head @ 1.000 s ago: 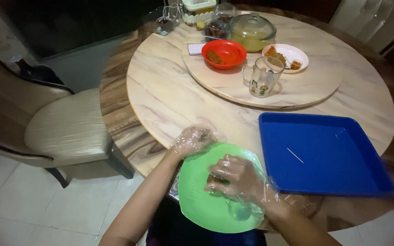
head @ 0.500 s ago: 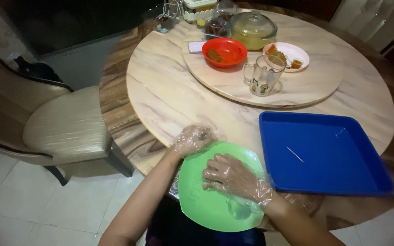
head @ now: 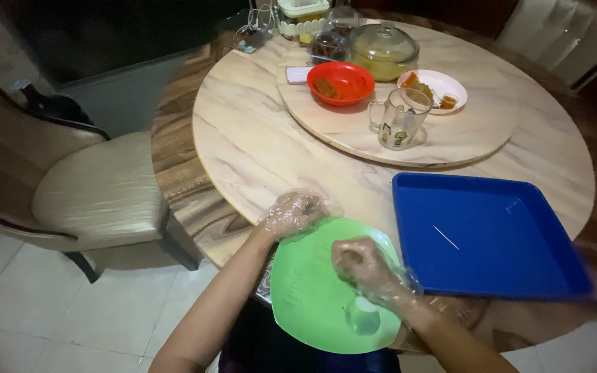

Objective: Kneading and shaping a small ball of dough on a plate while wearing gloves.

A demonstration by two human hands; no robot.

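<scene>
Both my hands wear clear plastic gloves. A round green board (head: 312, 304) lies at the near edge of the marble table (head: 257, 152) and juts out over my lap. My left hand (head: 293, 213) curls over the board's far left rim. Over the board's middle, my right hand (head: 362, 266) is bunched into a loose fist, knuckles up; whether anything is inside it is hidden. A blue square tray (head: 506, 262) sits just right of the board with a thin pale stick (head: 446, 237) lying in it.
A round turntable (head: 471, 131) at the table's centre carries a red bowl (head: 342, 83), a lidded glass bowl (head: 383, 50), a white plate of food (head: 431, 88) and a glass mug (head: 401, 119). A beige padded chair (head: 98, 193) stands at the left over a tiled floor.
My right hand has slid from the board's right side toward its middle and closed tighter. My left hand stays on the rim.
</scene>
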